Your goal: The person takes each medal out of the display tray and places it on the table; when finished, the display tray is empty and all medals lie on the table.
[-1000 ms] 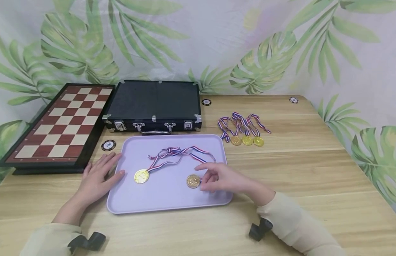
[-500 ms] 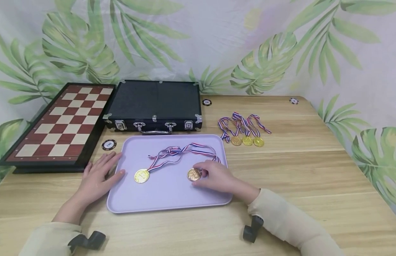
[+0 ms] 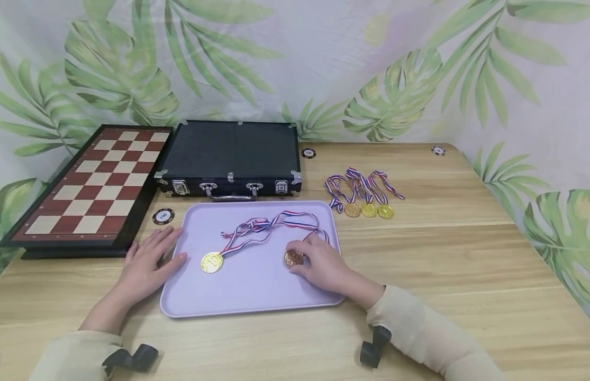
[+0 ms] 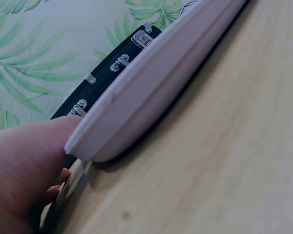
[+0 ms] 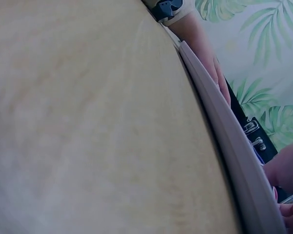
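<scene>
In the head view a pale lilac tray (image 3: 237, 293) lies on the wooden table. My right hand (image 3: 322, 267) is over the tray's right half, its thumb and forefinger pinching a bronze-coloured medal (image 3: 293, 258) by the edge. The fingers hide part of that medal and of its striped ribbon (image 3: 299, 214), which loops behind the hand. On the tray's left half lies a gold medal (image 3: 211, 262) with its ribbon stretched to the right. My left hand (image 3: 144, 267) rests at the tray's left edge, fingers extended, thumb on the rim; the left wrist view shows the thumb touching the rim (image 4: 136, 83).
Behind the tray stands a black case (image 3: 230, 151) with metal latches. A chessboard (image 3: 92, 185) is at the left. Three more medals (image 3: 368, 210) with ribbons lie right of the tray. Poker chips sit near the case, including a chip (image 3: 163, 216) beside my left hand.
My right hand has closed its thumb and forefinger on the bronze-coloured medal and shifted it slightly away from me. Its ribbon has bunched into new loops. The left hand stays in place.
</scene>
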The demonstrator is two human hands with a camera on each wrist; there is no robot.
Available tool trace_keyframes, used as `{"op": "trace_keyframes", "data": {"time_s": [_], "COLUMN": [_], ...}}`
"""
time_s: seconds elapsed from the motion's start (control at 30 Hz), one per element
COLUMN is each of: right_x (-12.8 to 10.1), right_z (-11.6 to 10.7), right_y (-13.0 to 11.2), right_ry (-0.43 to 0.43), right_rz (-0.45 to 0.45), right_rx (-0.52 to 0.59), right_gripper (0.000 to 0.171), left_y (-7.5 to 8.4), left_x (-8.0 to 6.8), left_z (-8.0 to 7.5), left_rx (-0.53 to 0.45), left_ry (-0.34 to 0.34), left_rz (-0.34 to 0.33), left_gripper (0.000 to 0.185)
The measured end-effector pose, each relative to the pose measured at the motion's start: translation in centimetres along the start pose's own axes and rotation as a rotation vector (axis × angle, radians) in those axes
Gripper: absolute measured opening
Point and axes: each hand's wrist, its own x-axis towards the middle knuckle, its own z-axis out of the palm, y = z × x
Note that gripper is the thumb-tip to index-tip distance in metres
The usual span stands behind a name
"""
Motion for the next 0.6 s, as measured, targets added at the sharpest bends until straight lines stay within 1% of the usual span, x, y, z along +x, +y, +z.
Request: {"op": "trace_keyframes", "data": {"time_s": [0.1,0.2,0.33,0.43,0.53,0.6], "right_x": [-0.2,-0.1,0.2,0.4,0.6,0.7], "right_z": [-0.3,-0.2,-0.1,-0.7,-2.0,-3.3], "right_y": [-0.2,-0.1,0.6,1.1,1.3,1.4], "right_ry": [-0.032,-0.039,-0.038,-0.062,-0.087,-0.089], "right_rz": [0.004,-0.029,-0.088,-0.100,-0.091,-0.092], "right_rx": [-0.002,0.033,0.178,0.291,0.378,0.412], "right_gripper": [0.038,0.036,0.038,0.045,0.051,0.053], "left_y": [0.0,0.0,0.0,0.0,0.0,0.0], "left_x": [0.0,-0.1,-0.1,-0.1,-0.1,-0.1], "left_z": [0.0,0.0,0.1,0.1,0.1,0.1], "left_rx": [-0.002,-0.006,-0.004,-0.004,-0.008,-0.009], "left_ry": [0.003,0.007,0.003,-0.001,0.004,0.006], "left_rz": [-0.005,-0.003,-0.004,-0.007,-0.006,-0.004], "left_gripper": [0.057,0.056,0.057,0.057,0.057,0.057]}}
